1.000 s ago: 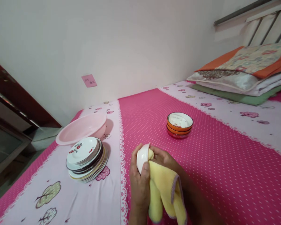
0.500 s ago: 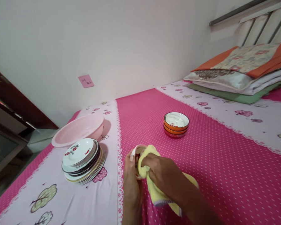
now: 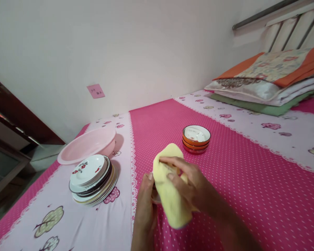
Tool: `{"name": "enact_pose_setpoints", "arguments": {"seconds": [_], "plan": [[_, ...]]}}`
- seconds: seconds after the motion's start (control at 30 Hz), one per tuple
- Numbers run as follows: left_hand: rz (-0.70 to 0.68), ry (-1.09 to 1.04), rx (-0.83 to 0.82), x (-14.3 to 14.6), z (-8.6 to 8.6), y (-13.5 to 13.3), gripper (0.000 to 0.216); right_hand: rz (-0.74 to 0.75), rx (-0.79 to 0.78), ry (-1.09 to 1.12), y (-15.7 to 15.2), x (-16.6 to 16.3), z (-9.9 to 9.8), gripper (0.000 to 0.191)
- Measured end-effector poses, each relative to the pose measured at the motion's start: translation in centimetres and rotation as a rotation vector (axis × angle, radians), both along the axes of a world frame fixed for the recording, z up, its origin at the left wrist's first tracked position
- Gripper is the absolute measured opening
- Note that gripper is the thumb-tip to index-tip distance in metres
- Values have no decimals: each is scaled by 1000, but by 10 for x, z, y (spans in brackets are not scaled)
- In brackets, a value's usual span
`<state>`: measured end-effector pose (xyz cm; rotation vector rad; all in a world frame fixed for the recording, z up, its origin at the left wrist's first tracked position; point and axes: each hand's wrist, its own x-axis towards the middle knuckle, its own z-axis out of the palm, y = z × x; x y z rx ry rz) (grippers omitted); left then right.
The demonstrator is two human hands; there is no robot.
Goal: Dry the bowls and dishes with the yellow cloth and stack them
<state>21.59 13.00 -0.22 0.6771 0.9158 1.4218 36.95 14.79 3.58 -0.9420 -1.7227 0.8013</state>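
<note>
A small white bowl (image 3: 155,196) is gripped at its left side by the left hand (image 3: 146,202), fingers curled around the rim, above the near part of the pink dotted bedsheet (image 3: 251,181). It is almost wholly covered by a yellow cloth (image 3: 170,198) (only a sliver shows), which is pressed onto it by the right hand (image 3: 191,183), fingers spread over the cloth. To the left, a stack of plates (image 3: 92,179) is set near a pink basin (image 3: 87,144); farther off, stacked orange bowls (image 3: 196,139) are seen.
</note>
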Motion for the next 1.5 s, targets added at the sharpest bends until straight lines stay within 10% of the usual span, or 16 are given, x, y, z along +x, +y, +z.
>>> {"name": "enact_pose_setpoints", "arguments": {"seconds": [0.13, 0.4, 1.13, 1.5], "plan": [[-146, 139, 30, -8, -1, -2, 36, 42, -24, -182, 6, -9, -14, 51], [-368, 299, 102, -15, 0, -3, 45, 131, -56, -184, 9, -5, -22, 10], [-175, 148, 13, -24, 12, -3, 32, 195, -274, -68, 9, -1, -30, 14], [-153, 967, 138, -28, 17, -6, 45, 60, -171, -382, 11, -6, -36, 12]]}}
